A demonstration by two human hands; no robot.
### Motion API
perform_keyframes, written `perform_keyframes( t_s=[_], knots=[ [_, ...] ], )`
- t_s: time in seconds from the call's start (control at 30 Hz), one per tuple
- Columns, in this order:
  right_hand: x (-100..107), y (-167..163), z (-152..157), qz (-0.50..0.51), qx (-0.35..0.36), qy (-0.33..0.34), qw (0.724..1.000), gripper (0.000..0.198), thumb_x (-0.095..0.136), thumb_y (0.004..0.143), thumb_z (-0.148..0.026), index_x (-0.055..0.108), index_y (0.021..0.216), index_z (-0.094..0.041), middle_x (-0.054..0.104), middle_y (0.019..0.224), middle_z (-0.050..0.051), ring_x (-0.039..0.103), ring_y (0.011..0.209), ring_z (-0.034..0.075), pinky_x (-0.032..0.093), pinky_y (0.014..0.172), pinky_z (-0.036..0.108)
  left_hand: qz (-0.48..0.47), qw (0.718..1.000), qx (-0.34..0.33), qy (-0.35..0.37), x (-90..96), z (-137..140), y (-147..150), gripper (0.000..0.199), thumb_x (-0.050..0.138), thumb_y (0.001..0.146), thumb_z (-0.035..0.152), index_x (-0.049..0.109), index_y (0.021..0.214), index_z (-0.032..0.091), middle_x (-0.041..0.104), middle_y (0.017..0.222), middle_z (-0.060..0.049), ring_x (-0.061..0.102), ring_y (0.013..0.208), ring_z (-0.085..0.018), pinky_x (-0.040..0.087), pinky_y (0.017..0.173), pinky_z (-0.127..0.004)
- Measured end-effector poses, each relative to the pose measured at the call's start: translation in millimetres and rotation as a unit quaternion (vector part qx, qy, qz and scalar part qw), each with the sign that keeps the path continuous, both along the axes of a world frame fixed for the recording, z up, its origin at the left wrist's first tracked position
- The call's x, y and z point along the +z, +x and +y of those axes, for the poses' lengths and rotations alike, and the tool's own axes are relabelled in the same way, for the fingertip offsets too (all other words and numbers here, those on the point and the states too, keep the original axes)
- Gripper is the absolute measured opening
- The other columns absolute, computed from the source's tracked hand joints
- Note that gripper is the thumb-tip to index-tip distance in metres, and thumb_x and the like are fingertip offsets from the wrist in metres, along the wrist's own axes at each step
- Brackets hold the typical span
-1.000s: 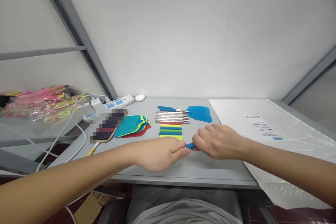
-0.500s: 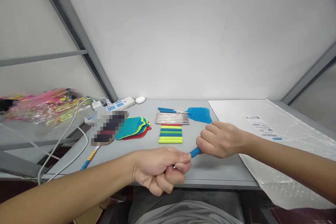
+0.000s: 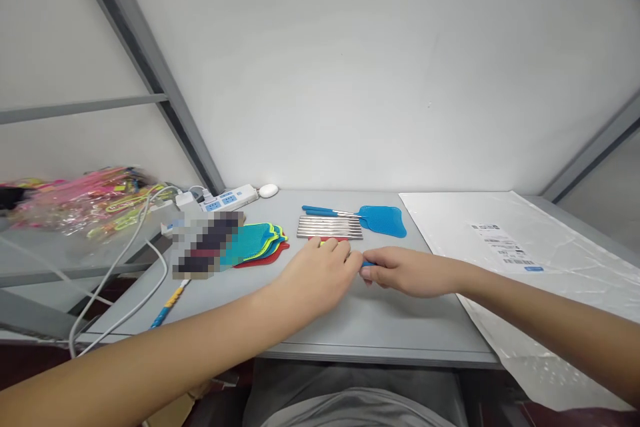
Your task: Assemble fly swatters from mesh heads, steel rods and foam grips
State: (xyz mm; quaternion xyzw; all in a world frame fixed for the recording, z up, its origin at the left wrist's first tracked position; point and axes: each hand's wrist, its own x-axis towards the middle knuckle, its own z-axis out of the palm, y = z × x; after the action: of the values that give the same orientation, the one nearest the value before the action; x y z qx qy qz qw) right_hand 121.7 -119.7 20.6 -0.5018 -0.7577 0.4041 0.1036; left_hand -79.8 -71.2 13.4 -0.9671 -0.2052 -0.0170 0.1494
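Observation:
My right hand is closed on a blue fly swatter handle, of which only a short piece shows. My left hand is closed right beside it, knuckles up. A metal rod glinted in that fist a moment ago; the fingers now hide it. Beneath and behind the left hand lie coloured handles, mostly covered, with a red one partly showing. Just beyond is a row of silver metal rods. A blue fly swatter with a metal stem and blue handle lies behind them.
Teal, yellow and red swatter heads are stacked at left, near a blurred-out item with a blue and yellow handle. A power strip, white cables and bagged goods are farther left. A white bubble mailer covers the table's right side.
Both hands have moved away from my body, over the table. My left hand has turned knuckles up and now covers most of the coloured handles; less of the blue handle shows.

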Motion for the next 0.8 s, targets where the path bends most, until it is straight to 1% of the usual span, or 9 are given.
perform_keyframes(
  t_s=[0.07,0.13,0.27,0.4,0.5,0.6,0.63,0.7,0.8],
  knots=[
    [0.7,3.8,2.4,0.067,0.022,-0.119,0.990,0.036,0.034,0.098,-0.051,0.048,0.086,-0.020,0.041,0.066,-0.005,0.035,0.054,0.010,0.031,0.051,0.024,0.011,0.999,-0.037,0.032,-8.0,0.5,-1.1,0.019,0.039,0.087,0.007,0.055,0.092,0.016,0.061,0.085,-0.009,0.061,0.077,-0.026,0.042,0.058,-0.033],
    [0.0,5.3,0.5,0.063,0.033,-0.129,0.989,0.039,0.034,0.097,-0.053,0.045,0.080,-0.020,0.038,0.064,-0.005,0.033,0.052,0.009,0.030,0.050,0.023,0.025,0.999,-0.030,0.011,-13.2,-0.5,-3.7,0.020,0.038,0.088,0.007,0.055,0.092,0.017,0.062,0.082,-0.008,0.062,0.071,-0.025,0.038,0.052,-0.031],
    [-6.1,-7.7,-14.4,-0.110,0.029,0.093,0.989,0.036,0.034,0.100,-0.048,0.047,0.080,-0.020,0.051,0.066,-0.001,0.043,0.055,0.012,0.027,0.051,0.025,0.034,0.990,0.033,-0.132,-10.7,-11.0,-8.2,0.014,0.043,0.088,0.011,0.054,0.093,0.019,0.065,0.079,-0.005,0.062,0.063,-0.023,0.033,0.049,-0.029],
    [-21.9,-13.9,-23.7,-0.272,0.059,0.281,0.918,0.029,0.037,0.101,-0.037,0.050,0.083,-0.020,0.060,0.066,0.001,0.049,0.051,0.014,0.018,0.048,0.028,-0.049,0.942,0.075,-0.323,1.0,-16.2,-17.9,0.029,0.035,0.098,0.036,0.051,0.081,0.020,0.061,0.072,-0.003,0.056,0.062,-0.019,0.034,0.054,-0.028],
    [-30.6,15.5,-18.5,-0.319,0.083,0.400,0.855,0.024,0.037,0.101,-0.028,0.054,0.086,-0.020,0.063,0.071,0.003,0.053,0.054,0.017,0.020,0.050,0.029,-0.067,0.845,0.080,-0.525,9.6,-0.5,-39.5,0.037,0.036,0.096,0.047,0.048,0.073,0.020,0.052,0.070,0.000,0.046,0.060,-0.014,0.034,0.054,-0.025],
    [-29.5,58.2,-10.8,-0.328,-0.018,0.447,0.832,0.026,0.036,0.101,-0.027,0.055,0.084,-0.020,0.061,0.071,0.004,0.054,0.058,0.018,0.026,0.052,0.029,-0.068,0.659,0.207,-0.720,16.8,25.1,-67.3,0.042,0.041,0.091,0.060,0.044,0.076,0.022,0.034,0.062,0.005,0.023,0.046,-0.009,0.020,0.041,-0.021],
    [-27.9,67.4,-9.4,-0.327,-0.064,0.448,0.830,0.027,0.037,0.101,-0.031,0.056,0.085,-0.020,0.059,0.071,0.004,0.053,0.058,0.019,0.028,0.053,0.029,-0.091,0.619,0.227,-0.747,18.6,32.3,-74.2,0.043,0.043,0.089,0.062,0.043,0.076,0.022,0.028,0.061,0.007,0.017,0.045,-0.008,0.015,0.039,-0.020],
    [-25.2,70.2,-9.3,-0.291,-0.085,0.453,0.839,0.025,0.039,0.100,-0.032,0.059,0.091,-0.019,0.061,0.083,0.008,0.055,0.070,0.021,0.036,0.061,0.032,-0.155,0.571,0.226,-0.774,21.4,41.7,-80.5,0.040,0.048,0.088,0.060,0.044,0.077,0.022,0.024,0.061,0.008,0.012,0.044,-0.006,0.012,0.037,-0.019],
    [-24.1,40.2,-14.5,-0.217,-0.041,0.476,0.851,0.023,0.044,0.098,-0.031,0.063,0.097,-0.018,0.058,0.097,0.013,0.053,0.086,0.024,0.041,0.074,0.037,-0.244,0.546,0.184,-0.780,22.4,43.3,-72.3,0.034,0.053,0.089,0.051,0.040,0.075,0.022,0.029,0.063,0.007,0.011,0.042,-0.004,0.017,0.033,-0.016]
  ],
)
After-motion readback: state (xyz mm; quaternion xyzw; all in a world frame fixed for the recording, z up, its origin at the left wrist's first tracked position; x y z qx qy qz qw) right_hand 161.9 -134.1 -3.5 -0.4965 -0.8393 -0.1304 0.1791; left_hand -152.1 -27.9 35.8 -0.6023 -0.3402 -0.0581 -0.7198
